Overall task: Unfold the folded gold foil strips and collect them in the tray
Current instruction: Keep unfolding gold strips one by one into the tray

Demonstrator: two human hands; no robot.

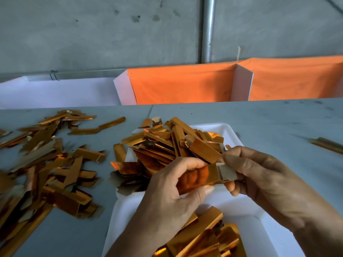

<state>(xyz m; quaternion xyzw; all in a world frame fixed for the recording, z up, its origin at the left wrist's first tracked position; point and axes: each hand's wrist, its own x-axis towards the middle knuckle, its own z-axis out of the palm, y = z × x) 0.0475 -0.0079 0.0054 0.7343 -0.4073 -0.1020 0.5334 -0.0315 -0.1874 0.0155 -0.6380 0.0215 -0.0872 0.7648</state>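
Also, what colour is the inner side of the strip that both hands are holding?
Dull grey-beige, shown in the head view on the strip near the right hand.

Two hands, left (172,184) and right (259,175), one white tray (246,206), one gold strip (201,175) held between them, one stray strip (328,144) at right, loose strips (46,164) too many to count.

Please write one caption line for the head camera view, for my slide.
Both hands, left and right, pull open a folded gold foil strip above a white tray.
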